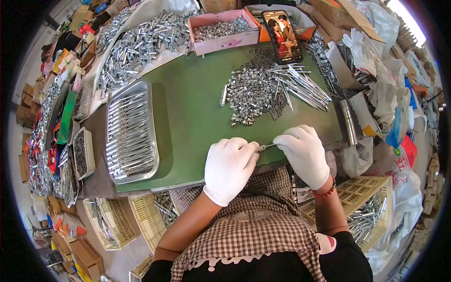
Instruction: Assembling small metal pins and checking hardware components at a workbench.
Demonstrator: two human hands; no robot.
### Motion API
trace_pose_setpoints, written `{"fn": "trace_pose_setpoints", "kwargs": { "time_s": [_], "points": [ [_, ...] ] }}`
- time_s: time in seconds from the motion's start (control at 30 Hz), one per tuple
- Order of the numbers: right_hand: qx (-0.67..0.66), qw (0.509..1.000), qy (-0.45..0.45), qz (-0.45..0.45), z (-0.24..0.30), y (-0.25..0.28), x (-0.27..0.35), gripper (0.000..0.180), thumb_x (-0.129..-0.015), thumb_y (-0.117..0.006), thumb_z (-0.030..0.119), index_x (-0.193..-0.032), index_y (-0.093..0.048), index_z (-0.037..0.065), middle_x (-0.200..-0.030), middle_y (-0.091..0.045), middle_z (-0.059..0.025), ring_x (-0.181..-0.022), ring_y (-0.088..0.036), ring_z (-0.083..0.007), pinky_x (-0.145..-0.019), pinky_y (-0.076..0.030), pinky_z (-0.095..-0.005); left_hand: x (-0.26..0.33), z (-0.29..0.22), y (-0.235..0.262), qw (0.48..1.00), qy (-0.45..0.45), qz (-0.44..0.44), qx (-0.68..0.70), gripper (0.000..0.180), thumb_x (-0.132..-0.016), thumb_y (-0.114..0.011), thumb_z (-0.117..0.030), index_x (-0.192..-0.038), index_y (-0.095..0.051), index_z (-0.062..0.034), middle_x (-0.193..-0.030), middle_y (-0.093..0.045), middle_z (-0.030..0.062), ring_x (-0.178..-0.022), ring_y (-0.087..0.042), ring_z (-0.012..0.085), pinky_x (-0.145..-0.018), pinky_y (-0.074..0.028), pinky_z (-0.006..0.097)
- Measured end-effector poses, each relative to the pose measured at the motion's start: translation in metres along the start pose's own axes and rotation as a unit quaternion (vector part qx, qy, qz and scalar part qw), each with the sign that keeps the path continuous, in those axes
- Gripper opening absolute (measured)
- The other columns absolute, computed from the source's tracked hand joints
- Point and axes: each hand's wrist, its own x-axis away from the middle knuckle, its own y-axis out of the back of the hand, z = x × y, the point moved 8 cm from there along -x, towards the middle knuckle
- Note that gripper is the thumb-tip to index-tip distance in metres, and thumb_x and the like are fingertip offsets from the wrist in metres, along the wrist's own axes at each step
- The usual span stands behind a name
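Note:
White knitted gloves cover both hands, which meet above the near edge of the green work mat (188,113). Between them runs a small, thin metal rod (267,146) with a wider sleeve-like end at the left. The fingers of my left hand (231,164) are closed on that wider end. My right hand (304,151) pinches the other end, and its fingertips hide the rod's tip. Just beyond the hands lies a heap of small silver metal caps (251,91). Thin pointed metal rods (305,87) are fanned out beside it, with dark little pins (280,104) between.
A metal tray (155,141) of slim metal rods in rows stands on the left. At the back are a pink box (225,46) of small parts, a propped phone (283,40) and piled metal tubes (141,47). A metal cylinder (348,122) lies right; plastic crates (120,225) stand below.

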Motion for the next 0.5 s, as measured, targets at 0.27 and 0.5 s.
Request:
{"fn": "trace_pose_setpoints", "kwargs": {
  "time_s": [0.27,0.5],
  "points": [
    [0.014,0.998,0.012,-0.056,0.005,0.004,-0.011,0.014,-0.078,-0.077,0.008,-0.088,-0.072,0.017,-0.090,-0.066,-0.0002,-0.093,-0.064,-0.0275,-0.086,-0.048,-0.0413,-0.001,0.003,-0.001,1.000,0.009,0.007,0.017,0.014,-0.081,-0.076,-0.013,-0.095,-0.075,-0.0127,-0.083,-0.065,0.0049,-0.081,-0.062,0.0296,-0.074,-0.048,0.043],
    [0.039,0.995,0.012,-0.088,-0.017,-0.009,-0.050,0.013,-0.077,-0.077,0.009,-0.086,-0.073,0.016,-0.090,-0.064,-0.0017,-0.091,-0.063,-0.0278,-0.082,-0.048,-0.0428,-0.003,0.001,-0.001,1.000,0.012,0.015,0.012,0.011,-0.081,-0.075,-0.013,-0.092,-0.076,-0.0137,-0.084,-0.065,0.0047,-0.081,-0.062,0.0295,-0.075,-0.048,0.042]
  ]
}}
